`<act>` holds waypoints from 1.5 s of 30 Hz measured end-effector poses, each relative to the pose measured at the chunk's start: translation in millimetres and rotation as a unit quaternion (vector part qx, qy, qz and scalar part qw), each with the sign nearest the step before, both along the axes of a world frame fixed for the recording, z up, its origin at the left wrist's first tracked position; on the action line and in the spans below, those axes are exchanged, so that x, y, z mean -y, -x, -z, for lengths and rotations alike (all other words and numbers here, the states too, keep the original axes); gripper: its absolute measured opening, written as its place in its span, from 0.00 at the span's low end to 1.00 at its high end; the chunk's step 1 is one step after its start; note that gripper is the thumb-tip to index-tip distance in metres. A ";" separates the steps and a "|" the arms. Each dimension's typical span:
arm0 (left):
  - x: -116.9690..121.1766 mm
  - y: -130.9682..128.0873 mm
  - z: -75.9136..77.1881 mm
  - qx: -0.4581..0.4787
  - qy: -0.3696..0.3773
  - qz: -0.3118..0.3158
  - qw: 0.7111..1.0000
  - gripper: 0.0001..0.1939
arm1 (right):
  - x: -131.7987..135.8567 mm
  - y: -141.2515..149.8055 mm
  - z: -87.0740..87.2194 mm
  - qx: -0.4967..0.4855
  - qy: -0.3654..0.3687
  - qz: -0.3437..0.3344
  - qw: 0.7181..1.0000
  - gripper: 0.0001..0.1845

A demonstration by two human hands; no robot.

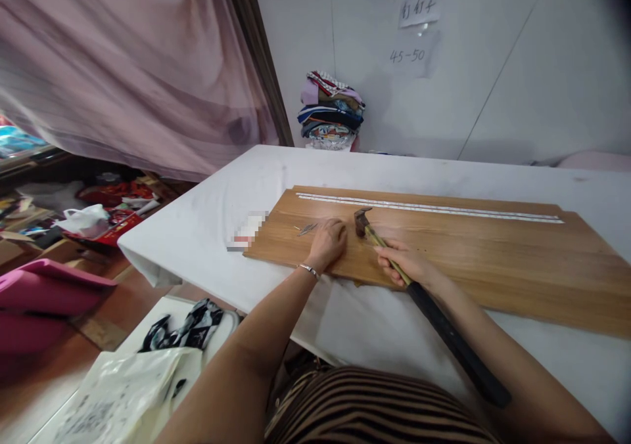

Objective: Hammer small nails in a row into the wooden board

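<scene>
A claw hammer [458,345] with a rusty head and a black grip is in my right hand [401,260], which wraps round the yellowish shaft below the head. The hammer head is just above the wooden board [468,253]. My left hand [329,242] rests on the board left of the head, its fingers curled down and together. Whatever those fingers hold, if anything, is hidden. Beside them lies a small bunch of nails [308,229]. Two white measuring strips [428,207] run along the board's far edge.
The board lies on a white-covered table [197,224]. A blurred-out item [249,230] sits by its left end. Folded clothes [331,112] are stacked behind the table. A white bag [128,385] and checked cloth [190,326] lie at the lower left, near a pink item [44,306].
</scene>
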State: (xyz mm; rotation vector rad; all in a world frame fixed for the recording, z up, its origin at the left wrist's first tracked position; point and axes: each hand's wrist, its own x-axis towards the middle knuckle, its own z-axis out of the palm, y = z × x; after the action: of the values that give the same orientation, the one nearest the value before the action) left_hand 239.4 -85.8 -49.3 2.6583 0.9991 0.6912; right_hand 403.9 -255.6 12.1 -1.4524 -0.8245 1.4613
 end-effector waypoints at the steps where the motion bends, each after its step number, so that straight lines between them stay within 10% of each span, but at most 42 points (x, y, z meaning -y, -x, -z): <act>1: -0.1 -0.2 0.0 -0.002 -0.001 0.000 1.000 0.09 | -0.1 0.0 0.2 0.001 0.001 -0.002 1.000 0.24; 45: -1.4 -0.2 3.4 0.012 0.000 0.007 1.000 0.09 | 0.5 -1.0 -0.9 -0.002 -0.005 -0.022 1.000 0.26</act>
State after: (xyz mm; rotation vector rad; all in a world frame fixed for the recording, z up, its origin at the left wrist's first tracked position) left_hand 239.6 -84.4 -52.7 2.6483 0.9725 0.7168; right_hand 404.9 -256.1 13.0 -1.4317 -0.8659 1.4898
